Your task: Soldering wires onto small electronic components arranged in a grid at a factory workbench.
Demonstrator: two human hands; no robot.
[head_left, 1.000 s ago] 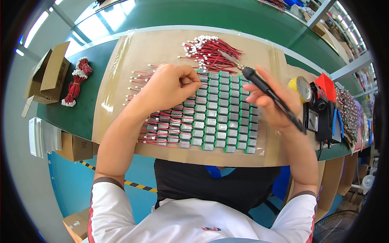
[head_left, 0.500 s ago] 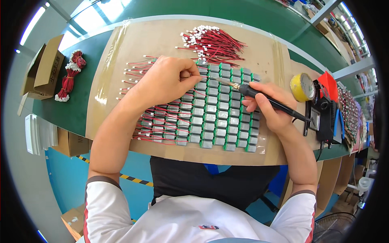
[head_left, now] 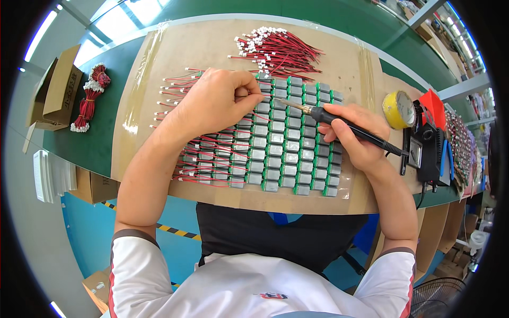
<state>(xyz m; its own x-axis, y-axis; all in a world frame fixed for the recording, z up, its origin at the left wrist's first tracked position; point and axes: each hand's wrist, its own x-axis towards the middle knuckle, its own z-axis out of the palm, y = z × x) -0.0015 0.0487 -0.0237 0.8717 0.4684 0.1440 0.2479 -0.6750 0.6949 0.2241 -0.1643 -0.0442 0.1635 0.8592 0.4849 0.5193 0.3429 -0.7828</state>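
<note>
Soldering iron [head_left: 324, 117] close to the left hand [head_left: 214, 100]

Hazard one: burn. Metal tip [head_left: 286, 102] points toward the left fingertips [head_left: 258, 98], just beside them; a slip, if the tip is hot, could cause it. Hazard two: marred neighbour. Grey blocks [head_left: 290, 146] with green strips lie in tight rows on the brown board [head_left: 196, 47], below the tip; a stray touch could mark the wrong one. Hazard three: snag. Wire leads [head_left: 220, 151] trail over the left-side columns, near the left wrist; a dragging forearm could tug them.

Left hand: thumb and forefinger pinched together over the upper rows, on one of the wire leads by the look of it; too small to be sure. Right hand [head_left: 363, 130]: fingers closed pen-fashion about the iron's black handle.

Adjunct: pile of loose leads [head_left: 294, 50], beyond the rows.
</note>
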